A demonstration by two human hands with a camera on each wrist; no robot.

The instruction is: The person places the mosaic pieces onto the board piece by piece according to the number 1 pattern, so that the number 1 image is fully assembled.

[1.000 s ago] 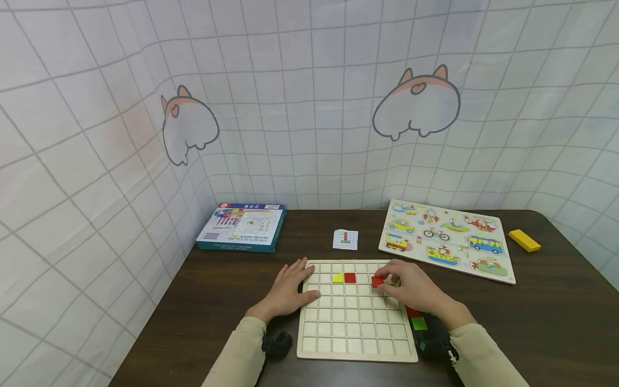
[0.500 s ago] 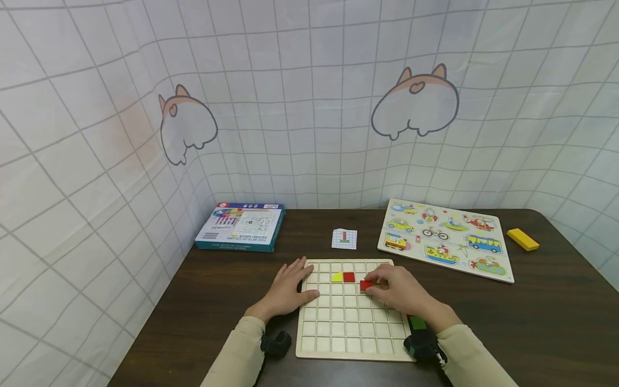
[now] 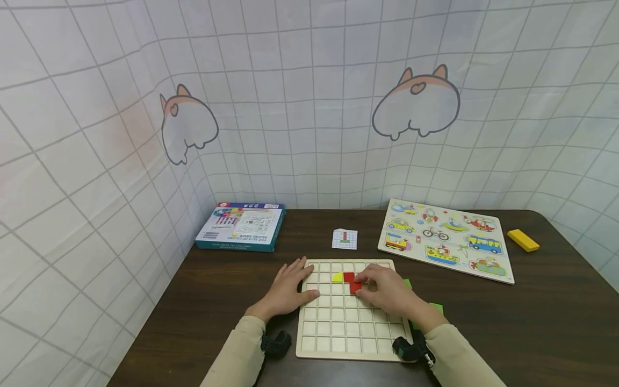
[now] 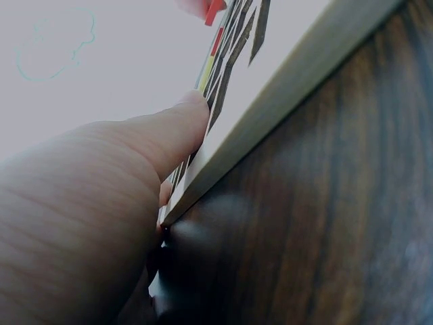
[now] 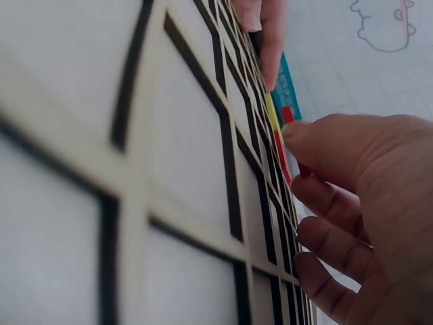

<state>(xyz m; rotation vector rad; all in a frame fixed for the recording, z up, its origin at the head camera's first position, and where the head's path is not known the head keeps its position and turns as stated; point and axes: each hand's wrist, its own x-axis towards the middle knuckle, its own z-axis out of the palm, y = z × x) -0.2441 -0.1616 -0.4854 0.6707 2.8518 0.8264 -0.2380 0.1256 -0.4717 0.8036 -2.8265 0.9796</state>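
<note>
A pale wooden grid board [image 3: 339, 344] lies on the dark table. My left hand [image 3: 284, 290] rests on its left edge with fingers spread and the thumb over the frame. Between thumb and fingertips, my right hand [image 3: 389, 293] pinches a red square tile [image 3: 354, 288], close over the second and third rows of cells. In the right wrist view this red tile [image 5: 287, 114] stands on edge above the grid. Set in the board are another red square tile [image 3: 348, 277] and, left of it, a yellow tile [image 3: 337, 277] with one rounded corner.
Green pieces [image 3: 437, 307] lie right of the board, partly behind my right forearm. A small gridded paper [image 3: 344, 245] with a drawn figure is beyond it. At the back are a flat box [image 3: 242, 228], a picture puzzle board [image 3: 418, 244] and a yellow block [image 3: 523, 240].
My right hand has moved left across the board with the red tile, from the right side to near the placed red tile. My left hand has stayed put.
</note>
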